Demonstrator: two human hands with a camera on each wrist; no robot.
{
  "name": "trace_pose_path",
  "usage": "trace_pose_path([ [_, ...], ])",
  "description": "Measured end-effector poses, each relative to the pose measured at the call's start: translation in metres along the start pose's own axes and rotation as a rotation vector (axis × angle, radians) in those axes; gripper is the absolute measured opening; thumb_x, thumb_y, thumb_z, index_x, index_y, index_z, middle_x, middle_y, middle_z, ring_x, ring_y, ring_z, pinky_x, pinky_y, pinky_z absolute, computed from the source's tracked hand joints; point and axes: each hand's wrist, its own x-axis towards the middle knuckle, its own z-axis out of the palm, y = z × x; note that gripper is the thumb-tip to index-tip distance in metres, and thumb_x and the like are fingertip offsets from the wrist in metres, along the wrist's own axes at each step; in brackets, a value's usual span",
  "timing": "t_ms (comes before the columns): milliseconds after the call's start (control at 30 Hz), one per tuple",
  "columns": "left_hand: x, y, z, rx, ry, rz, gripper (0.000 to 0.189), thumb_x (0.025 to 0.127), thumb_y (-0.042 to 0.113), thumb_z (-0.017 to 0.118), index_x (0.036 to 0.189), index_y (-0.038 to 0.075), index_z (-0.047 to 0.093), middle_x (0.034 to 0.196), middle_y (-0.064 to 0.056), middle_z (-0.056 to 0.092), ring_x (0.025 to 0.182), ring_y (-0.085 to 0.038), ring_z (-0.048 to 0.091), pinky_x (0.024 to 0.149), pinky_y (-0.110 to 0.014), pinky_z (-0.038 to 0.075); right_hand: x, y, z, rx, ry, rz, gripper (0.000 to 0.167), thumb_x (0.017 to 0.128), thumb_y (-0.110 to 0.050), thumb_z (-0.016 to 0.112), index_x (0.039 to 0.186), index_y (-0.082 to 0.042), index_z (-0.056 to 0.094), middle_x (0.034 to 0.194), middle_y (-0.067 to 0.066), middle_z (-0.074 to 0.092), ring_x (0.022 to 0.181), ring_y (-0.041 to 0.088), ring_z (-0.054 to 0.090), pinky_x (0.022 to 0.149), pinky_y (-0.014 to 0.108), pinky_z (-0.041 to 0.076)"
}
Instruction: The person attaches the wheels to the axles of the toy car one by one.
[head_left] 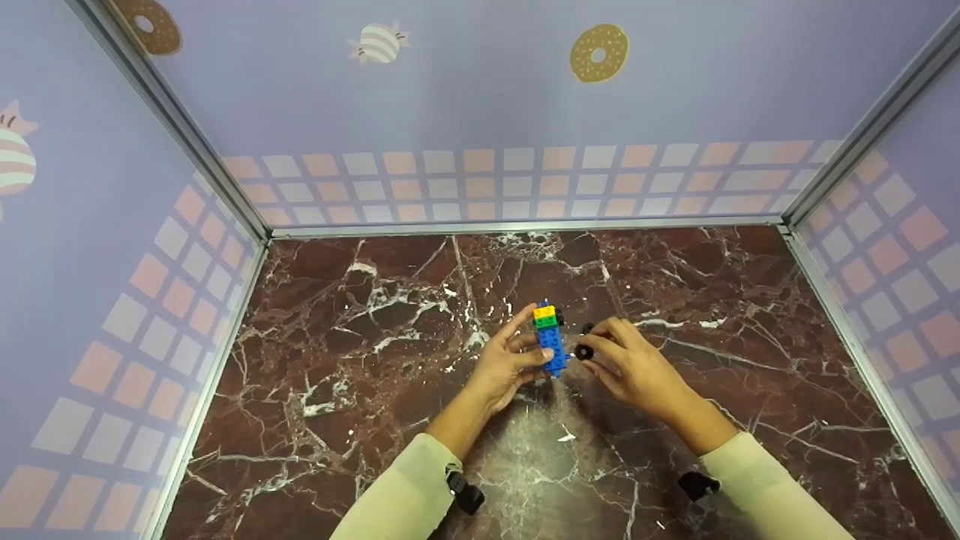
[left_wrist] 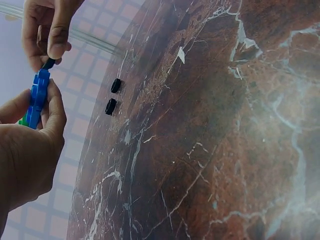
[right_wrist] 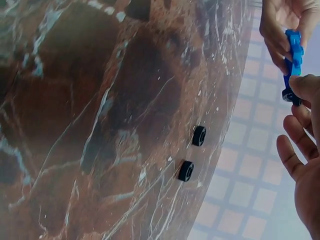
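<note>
My left hand (head_left: pixel 501 367) grips a toy car body made of building bricks (head_left: pixel 551 346). It is a long blue piece with a yellow brick (head_left: pixel 544 311) and a green brick (head_left: pixel 546 322) stacked at its far end. Between thumb and fingertips, my right hand (head_left: pixel 634 367) pinches a small black wheel (head_left: pixel 584 352) at the side of the blue piece, near its closer end. In the right wrist view this wheel (right_wrist: pixel 288 95) is right at the lower end of the blue piece (right_wrist: pixel 295 55), which is held above the table.
Two loose black wheels (left_wrist: pixel 116 85) (right_wrist: pixel 185 170) rest on the dark red marbled table (head_left: pixel 360 420), close to each other. Purple panels (head_left: pixel 480 97) with a checked border enclose the back and sides. Each sleeve carries a black wrist device (head_left: pixel 466 491).
</note>
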Motion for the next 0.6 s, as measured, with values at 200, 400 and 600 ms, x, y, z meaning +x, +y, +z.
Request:
trace_pose_path([
  [200,0.0003,-0.0023,0.0006,-0.009,-0.015,0.006,0.089,0.096,-0.018,0.070,0.172,0.018,0.040,0.131,-0.015,0.071,0.107,-0.027,0.079,0.100,-0.050,0.070,0.0030,-0.0059,0.0000,0.149,-0.022,0.096,0.042,0.093,-0.005,0.089,0.133,-0.008,0.077,0.118,0.010,0.065,0.100,0.020,0.066,0.078,0.037,0.063],
  [400,-0.0002,-0.0022,0.0025,-0.038,-0.017,-0.009,0.089,0.097,-0.018,0.069,0.172,0.020,0.042,0.124,-0.010,0.071,0.104,-0.025,0.079,0.095,-0.043,0.071,0.0040,-0.0072,0.0010,0.344,-0.030,0.203,0.041,0.095,-0.002,0.086,0.134,-0.008,0.077,0.119,0.008,0.066,0.099,0.020,0.072,0.081,0.040,0.069],
  [600,-0.0011,-0.0012,0.0043,-0.043,-0.032,-0.001,0.088,0.098,-0.017,0.068,0.173,0.018,0.038,0.125,-0.013,0.068,0.105,-0.025,0.077,0.091,-0.040,0.072,0.0040,-0.0065,0.0024,0.405,-0.027,0.185,0.044,0.093,0.003,0.085,0.135,-0.005,0.076,0.119,0.010,0.068,0.097,0.019,0.075,0.083,0.033,0.071],
])
